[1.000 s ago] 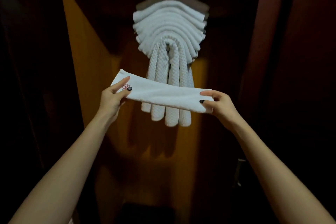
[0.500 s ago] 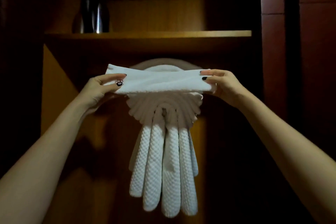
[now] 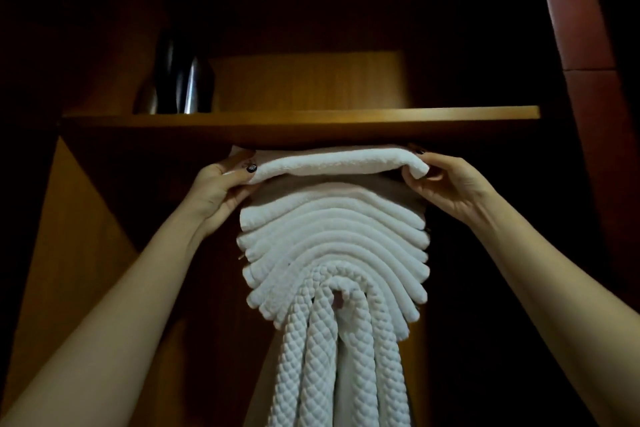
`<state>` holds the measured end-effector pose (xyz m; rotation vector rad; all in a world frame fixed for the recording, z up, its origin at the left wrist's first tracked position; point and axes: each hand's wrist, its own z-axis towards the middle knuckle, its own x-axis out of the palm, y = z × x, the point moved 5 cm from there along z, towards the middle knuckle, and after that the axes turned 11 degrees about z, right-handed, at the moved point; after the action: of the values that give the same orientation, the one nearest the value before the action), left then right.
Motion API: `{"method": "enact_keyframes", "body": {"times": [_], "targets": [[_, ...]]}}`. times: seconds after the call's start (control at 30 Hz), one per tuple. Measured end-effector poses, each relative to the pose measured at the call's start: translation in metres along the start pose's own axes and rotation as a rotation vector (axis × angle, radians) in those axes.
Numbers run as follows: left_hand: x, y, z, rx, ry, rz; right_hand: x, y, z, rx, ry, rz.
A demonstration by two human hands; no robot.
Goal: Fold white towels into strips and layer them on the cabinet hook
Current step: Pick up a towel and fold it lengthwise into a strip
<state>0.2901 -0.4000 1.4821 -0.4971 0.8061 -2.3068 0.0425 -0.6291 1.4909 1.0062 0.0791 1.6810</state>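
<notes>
White towel strip [image 3: 332, 165] sits at centre frame, just under the shelf [image 3: 301, 116], level above the hung stack [image 3: 332, 253]. My left hand [image 3: 216, 189] and right hand [image 3: 446, 185] each pinch one end, fingers curled round it, presumably so it drapes evenly.

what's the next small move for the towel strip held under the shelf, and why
Probably lower the folded strip onto the draped stack and bend its ends down. The left hand and right hand grip its two ends, and it lies level just beneath the shelf, not yet curved over the arched layers below.
</notes>
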Motion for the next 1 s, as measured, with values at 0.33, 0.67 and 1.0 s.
{"method": "enact_keyframes", "body": {"times": [0.33, 0.67, 1.0], "targets": [[-0.006, 0.037, -0.001, -0.077, -0.012, 0.106, -0.034, -0.010, 0.010, 0.040, -0.091, -0.371], [-0.002, 0.023, -0.025, -0.088, 0.096, 0.371, -0.040, -0.001, -0.002, -0.046, -0.180, -0.808], [0.017, -0.003, -0.027, 0.240, 0.056, 1.254, 0.018, 0.002, -0.019, -0.436, -0.146, -1.779]]}}
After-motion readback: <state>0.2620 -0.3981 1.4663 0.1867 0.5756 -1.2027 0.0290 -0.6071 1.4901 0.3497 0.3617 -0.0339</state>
